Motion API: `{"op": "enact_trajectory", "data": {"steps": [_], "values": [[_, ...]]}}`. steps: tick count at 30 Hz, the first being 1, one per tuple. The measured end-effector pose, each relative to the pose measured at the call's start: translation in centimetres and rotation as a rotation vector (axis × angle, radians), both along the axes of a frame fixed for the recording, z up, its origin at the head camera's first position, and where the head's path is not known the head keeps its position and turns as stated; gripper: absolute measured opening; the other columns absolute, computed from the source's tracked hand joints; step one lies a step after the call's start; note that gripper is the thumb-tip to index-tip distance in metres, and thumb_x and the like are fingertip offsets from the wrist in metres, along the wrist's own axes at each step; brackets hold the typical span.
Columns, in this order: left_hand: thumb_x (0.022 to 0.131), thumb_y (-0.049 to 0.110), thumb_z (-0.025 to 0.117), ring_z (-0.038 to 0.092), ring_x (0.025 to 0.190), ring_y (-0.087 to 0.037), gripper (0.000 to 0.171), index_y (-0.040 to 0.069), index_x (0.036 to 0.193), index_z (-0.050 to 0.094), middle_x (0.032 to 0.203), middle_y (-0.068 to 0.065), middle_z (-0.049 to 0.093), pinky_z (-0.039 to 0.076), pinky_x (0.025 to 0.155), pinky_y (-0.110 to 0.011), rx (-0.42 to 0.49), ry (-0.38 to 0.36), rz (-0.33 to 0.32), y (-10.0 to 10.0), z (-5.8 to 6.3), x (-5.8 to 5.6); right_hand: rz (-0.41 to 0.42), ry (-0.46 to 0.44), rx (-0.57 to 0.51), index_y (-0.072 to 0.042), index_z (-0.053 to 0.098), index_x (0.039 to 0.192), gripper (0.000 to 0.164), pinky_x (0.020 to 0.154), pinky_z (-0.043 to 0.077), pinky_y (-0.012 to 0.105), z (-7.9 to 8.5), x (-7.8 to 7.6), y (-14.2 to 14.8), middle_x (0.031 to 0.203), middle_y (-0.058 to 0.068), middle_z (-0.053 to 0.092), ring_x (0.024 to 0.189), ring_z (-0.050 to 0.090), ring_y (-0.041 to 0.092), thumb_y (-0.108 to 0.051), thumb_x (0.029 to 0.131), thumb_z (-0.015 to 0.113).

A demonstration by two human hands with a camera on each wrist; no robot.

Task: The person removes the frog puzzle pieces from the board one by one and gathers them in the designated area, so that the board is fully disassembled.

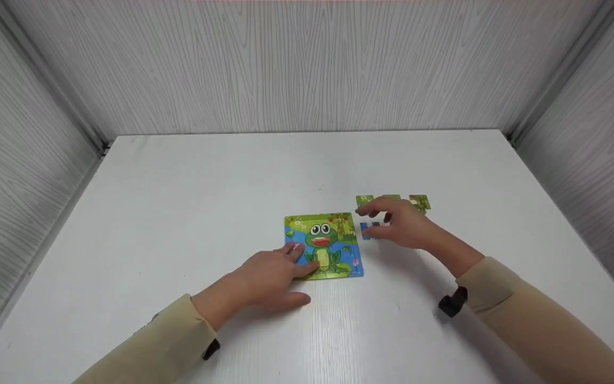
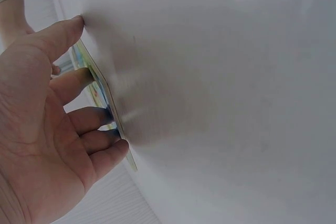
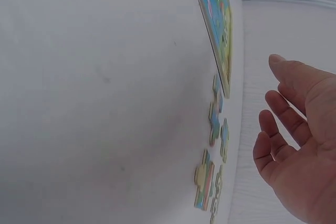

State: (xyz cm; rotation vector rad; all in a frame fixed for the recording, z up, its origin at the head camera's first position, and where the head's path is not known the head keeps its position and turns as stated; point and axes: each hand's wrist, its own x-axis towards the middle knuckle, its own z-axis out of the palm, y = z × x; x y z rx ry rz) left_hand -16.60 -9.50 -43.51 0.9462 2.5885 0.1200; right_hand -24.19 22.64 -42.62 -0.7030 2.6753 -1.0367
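A square frog jigsaw board lies flat on the white table. My left hand rests on its lower left part, fingers stretched over the picture, the thumb on the tabletop. Seen from the left wrist, the fingertips reach over the board's edge. To the board's right, my right hand hovers above loose puzzle pieces, fingers loosely bent with nothing between them. In the right wrist view this hand is apart from the pieces. In the head view it hides some of them.
A green and red piece lies at the far right of the group, and a blue piece sits close to the board. Pale wood-grain panels stand behind the white table and along both sides.
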Motion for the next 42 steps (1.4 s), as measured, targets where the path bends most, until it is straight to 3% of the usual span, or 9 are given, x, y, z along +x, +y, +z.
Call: {"op": "enact_trajectory", "data": {"steps": [9, 18, 29, 42], "values": [[0.102, 0.059, 0.059, 0.029, 0.157, -0.040, 0.069, 0.027, 0.161, 0.049, 0.168, -0.020, 0.034, 0.044, 0.116, -0.054, 0.020, 0.011, -0.014, -0.1, 0.2, 0.0, 0.069, -0.029, 0.019, -0.013, 0.073, 0.137, 0.048, 0.092, 0.053, 0.044, -1.0, 0.2, -2.9, 0.129, 0.003, 0.070, 0.118, 0.061, 0.025, -0.022, 0.091, 0.086], [0.102, 0.061, 0.058, 0.028, 0.158, -0.038, 0.069, 0.028, 0.162, 0.048, 0.169, -0.019, 0.032, 0.042, 0.117, -0.054, 0.011, 0.005, -0.016, -0.1, 0.3, -0.1, 0.152, -0.019, 0.091, -0.013, 0.072, 0.138, 0.050, 0.098, 0.053, 0.043, -2.0, -0.1, -4.4, 0.130, 0.000, 0.069, 0.113, 0.062, 0.020, -0.023, 0.092, 0.087], [0.102, 0.061, 0.059, 0.027, 0.158, -0.039, 0.070, 0.028, 0.162, 0.047, 0.170, -0.018, 0.032, 0.041, 0.118, -0.054, 0.005, 0.007, -0.013, 0.0, 0.2, 0.0, 0.159, -0.073, 0.156, -0.018, 0.070, 0.143, 0.050, 0.110, 0.048, 0.045, -2.2, -0.2, -4.5, 0.139, 0.001, 0.061, 0.128, 0.057, 0.022, -0.026, 0.095, 0.083], [0.102, 0.059, 0.059, 0.029, 0.158, -0.039, 0.069, 0.027, 0.162, 0.049, 0.169, -0.020, 0.033, 0.044, 0.115, -0.053, 0.024, 0.010, -0.018, -0.1, 0.2, 0.1, 0.210, -0.061, 0.080, -0.015, 0.072, 0.140, 0.048, 0.104, 0.049, 0.046, -2.6, -0.3, -4.2, 0.137, 0.005, 0.060, 0.124, 0.058, 0.025, -0.026, 0.095, 0.083]]}}
